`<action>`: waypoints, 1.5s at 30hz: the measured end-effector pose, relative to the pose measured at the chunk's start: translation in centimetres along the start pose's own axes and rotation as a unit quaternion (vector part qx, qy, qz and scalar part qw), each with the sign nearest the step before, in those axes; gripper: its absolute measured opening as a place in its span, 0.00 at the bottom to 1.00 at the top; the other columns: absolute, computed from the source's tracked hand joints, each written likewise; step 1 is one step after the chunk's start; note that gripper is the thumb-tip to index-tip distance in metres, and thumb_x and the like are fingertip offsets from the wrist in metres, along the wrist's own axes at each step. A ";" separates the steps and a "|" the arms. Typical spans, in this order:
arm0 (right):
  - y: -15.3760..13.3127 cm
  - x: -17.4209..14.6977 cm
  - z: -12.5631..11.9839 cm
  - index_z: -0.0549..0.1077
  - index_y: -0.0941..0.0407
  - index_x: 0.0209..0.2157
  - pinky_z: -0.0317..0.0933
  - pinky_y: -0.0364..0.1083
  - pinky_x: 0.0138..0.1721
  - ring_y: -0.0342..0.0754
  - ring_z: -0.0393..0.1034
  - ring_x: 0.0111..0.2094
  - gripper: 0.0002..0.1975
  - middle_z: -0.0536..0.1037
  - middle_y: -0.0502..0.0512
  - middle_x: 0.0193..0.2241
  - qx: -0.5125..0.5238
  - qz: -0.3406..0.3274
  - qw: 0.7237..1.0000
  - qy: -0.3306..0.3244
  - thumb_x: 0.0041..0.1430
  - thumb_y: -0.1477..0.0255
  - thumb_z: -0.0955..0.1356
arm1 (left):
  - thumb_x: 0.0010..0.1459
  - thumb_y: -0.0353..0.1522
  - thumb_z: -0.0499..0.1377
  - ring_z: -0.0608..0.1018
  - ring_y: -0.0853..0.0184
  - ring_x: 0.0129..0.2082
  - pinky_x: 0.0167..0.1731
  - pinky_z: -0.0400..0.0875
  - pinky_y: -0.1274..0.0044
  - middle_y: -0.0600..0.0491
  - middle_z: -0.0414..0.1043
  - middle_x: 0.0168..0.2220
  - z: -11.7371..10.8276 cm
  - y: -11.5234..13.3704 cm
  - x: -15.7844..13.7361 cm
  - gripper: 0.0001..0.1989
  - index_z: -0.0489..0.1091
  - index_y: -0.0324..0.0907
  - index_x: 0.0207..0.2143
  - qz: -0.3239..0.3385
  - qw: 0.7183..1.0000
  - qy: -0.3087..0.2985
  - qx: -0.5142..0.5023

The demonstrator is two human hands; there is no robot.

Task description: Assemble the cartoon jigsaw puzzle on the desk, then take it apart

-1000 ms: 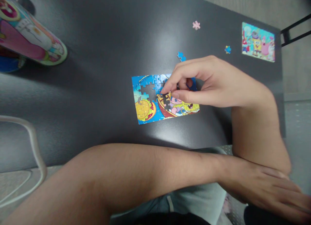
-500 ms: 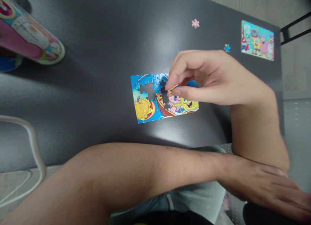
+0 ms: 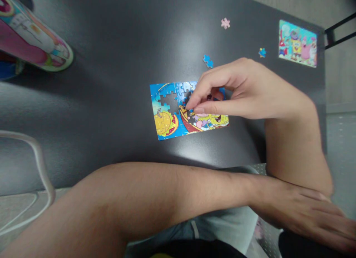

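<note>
My right hand (image 3: 230, 89) is over a partly filled cartoon jigsaw puzzle (image 3: 167, 126), thumb and fingertips pinched on a small puzzle piece (image 3: 191, 112). Most of that piece is covered by the fingers. It is at a narrow gap beside the red and yellow boat picture; whether it touches the board I cannot tell. Another dark gap shows in the puzzle's left half. Below, my left forearm lies across the lower view, and my left hand (image 3: 303, 213) rests by my right elbow with its fingers stretched out, holding nothing visible.
Loose on the dark table (image 3: 116, 109) are a blue piece (image 3: 208, 61), a pink piece (image 3: 225, 23) and a blue-yellow piece (image 3: 262, 52). A cartoon picture card (image 3: 298, 43) lies at the far right corner. A printed container (image 3: 41, 39) stands upper left; a white cable (image 3: 39, 157) runs lower left.
My right hand has lowered slightly, bringing the pinched piece down and left to the puzzle's gap. The blue loose piece behind the hand now shows fully. The left hand stays put.
</note>
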State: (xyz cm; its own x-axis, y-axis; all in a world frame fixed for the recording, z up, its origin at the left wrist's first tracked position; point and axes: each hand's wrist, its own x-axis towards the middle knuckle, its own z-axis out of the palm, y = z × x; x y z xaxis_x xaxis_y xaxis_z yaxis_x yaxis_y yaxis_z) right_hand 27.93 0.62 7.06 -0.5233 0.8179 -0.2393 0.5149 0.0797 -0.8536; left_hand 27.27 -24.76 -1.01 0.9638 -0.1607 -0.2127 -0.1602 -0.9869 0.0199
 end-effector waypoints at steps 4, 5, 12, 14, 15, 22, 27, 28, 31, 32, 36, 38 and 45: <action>0.5 -0.1 0.0 0.95 0.38 0.50 0.87 0.54 0.50 0.56 0.92 0.43 0.06 0.97 0.48 0.46 0.036 -0.005 0.999 0.007 0.74 0.62 0.86 | 0.50 0.41 0.62 0.91 0.61 0.67 0.24 0.72 0.77 0.48 0.68 0.74 -1.3 -1.4 -1.9 0.47 0.86 0.77 0.73 -0.013 0.997 0.046 -0.066; 0.5 0.0 0.0 0.94 0.37 0.49 0.87 0.54 0.50 0.56 0.91 0.42 0.05 0.97 0.46 0.45 0.046 -0.006 0.999 0.003 0.75 0.61 0.86 | 0.54 0.40 0.60 0.87 0.65 0.75 0.26 0.73 0.78 0.50 0.67 0.77 -1.6 -2.3 -2.8 0.49 0.82 0.79 0.78 0.013 0.992 0.088 -0.088; 0.1 0.4 0.1 0.96 0.40 0.45 0.85 0.55 0.47 0.59 0.91 0.45 0.07 0.97 0.52 0.47 0.009 -0.009 1.000 0.001 0.68 0.68 0.86 | 0.65 0.23 0.31 0.58 0.84 0.93 0.58 0.81 0.81 0.72 0.52 0.96 -2.2 -8.6 -7.0 0.60 0.47 0.63 0.97 0.254 0.942 0.215 -0.051; 0.0 0.5 0.0 0.96 0.39 0.45 0.85 0.55 0.47 0.60 0.91 0.46 0.08 0.97 0.52 0.48 -0.005 -0.011 1.000 0.002 0.68 0.68 0.87 | 0.66 0.25 0.32 0.58 0.85 0.93 0.56 0.80 0.81 0.70 0.54 0.95 -2.2 -8.5 -6.8 0.59 0.48 0.63 0.97 0.255 0.939 0.227 -0.054; 0.1 0.5 0.0 0.96 0.39 0.45 0.85 0.56 0.47 0.60 0.91 0.46 0.08 0.97 0.52 0.48 -0.008 -0.011 1.000 0.004 0.67 0.68 0.87 | 0.67 0.25 0.32 0.58 0.84 0.93 0.57 0.80 0.81 0.70 0.54 0.95 -2.2 -8.2 -6.7 0.59 0.47 0.64 0.97 0.254 0.938 0.230 -0.053; 0.6 0.1 0.5 0.97 0.44 0.57 0.77 0.54 0.44 0.56 0.87 0.42 0.12 0.95 0.53 0.45 -0.008 -0.057 0.998 0.037 0.76 0.69 0.83 | 0.66 0.23 0.32 0.60 0.86 0.92 0.78 0.64 0.76 0.75 0.55 0.95 -2.0 -8.3 -8.3 0.60 0.51 0.65 0.96 0.219 0.940 0.260 -0.019; 1.2 0.4 0.4 0.97 0.45 0.51 0.71 0.53 0.41 0.52 0.82 0.39 0.10 0.93 0.53 0.44 -0.028 -0.096 0.994 0.049 0.74 0.73 0.83 | 0.67 0.22 0.31 0.62 0.87 0.91 0.78 0.63 0.76 0.73 0.60 0.94 -1.6 -7.9 -7.7 0.60 0.56 0.68 0.95 0.214 0.935 0.282 -0.033; 1.4 0.4 0.4 0.97 0.45 0.51 0.70 0.52 0.41 0.52 0.82 0.39 0.09 0.93 0.53 0.43 -0.024 -0.096 0.994 0.047 0.75 0.72 0.82 | 0.69 0.23 0.31 0.63 0.86 0.90 0.77 0.64 0.77 0.73 0.60 0.93 -1.5 -7.7 -7.2 0.58 0.56 0.69 0.94 0.222 0.932 0.283 -0.042; 2.1 0.3 0.6 0.95 0.48 0.52 0.71 0.50 0.41 0.51 0.83 0.39 0.08 0.93 0.51 0.40 0.020 -0.095 0.994 0.052 0.78 0.73 0.80 | 0.69 0.25 0.35 0.63 0.84 0.91 0.79 0.61 0.77 0.71 0.60 0.94 -1.5 -7.4 -6.0 0.56 0.56 0.65 0.95 0.252 0.927 0.273 -0.058; 2.2 0.3 0.7 0.94 0.50 0.52 0.72 0.49 0.42 0.51 0.84 0.39 0.06 0.94 0.51 0.40 0.040 -0.087 0.994 0.052 0.78 0.73 0.81 | 0.68 0.25 0.36 0.63 0.85 0.91 0.78 0.62 0.77 0.71 0.60 0.94 -1.5 -7.3 -5.7 0.57 0.55 0.65 0.95 0.252 0.928 0.269 -0.058; 2.3 0.1 1.0 0.91 0.51 0.48 0.75 0.46 0.40 0.51 0.86 0.40 0.07 0.93 0.52 0.40 0.107 -0.043 0.991 0.062 0.74 0.72 0.86 | 0.67 0.25 0.33 0.60 0.86 0.92 0.65 0.78 0.79 0.71 0.59 0.93 -1.4 -7.4 -5.5 0.59 0.51 0.69 0.96 0.251 0.933 0.252 -0.058; 2.0 0.2 1.1 0.90 0.52 0.47 0.74 0.45 0.38 0.51 0.86 0.39 0.09 0.93 0.52 0.39 0.122 -0.035 0.990 0.069 0.71 0.72 0.88 | 0.68 0.27 0.34 0.58 0.86 0.92 0.56 0.81 0.81 0.67 0.61 0.91 -1.2 -6.9 -5.3 0.57 0.50 0.69 0.96 0.261 0.929 0.253 -0.068; 1.9 0.1 0.9 0.90 0.51 0.44 0.74 0.45 0.37 0.49 0.83 0.37 0.09 0.92 0.50 0.38 0.122 -0.018 0.990 0.061 0.71 0.73 0.88 | 0.49 0.43 0.61 0.93 0.60 0.62 0.24 0.73 0.76 0.44 0.72 0.71 -2.9 -0.7 0.2 0.41 0.90 0.73 0.66 -0.020 0.991 0.072 -0.115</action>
State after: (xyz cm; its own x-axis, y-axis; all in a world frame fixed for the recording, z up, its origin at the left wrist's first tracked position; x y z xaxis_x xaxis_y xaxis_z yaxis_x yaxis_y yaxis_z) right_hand 28.25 0.31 4.98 -0.4440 0.8812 -0.1623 0.3106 -0.0185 -0.9504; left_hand 28.24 -24.10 1.81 0.9914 -0.1062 -0.0764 -0.0851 -0.9670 0.2402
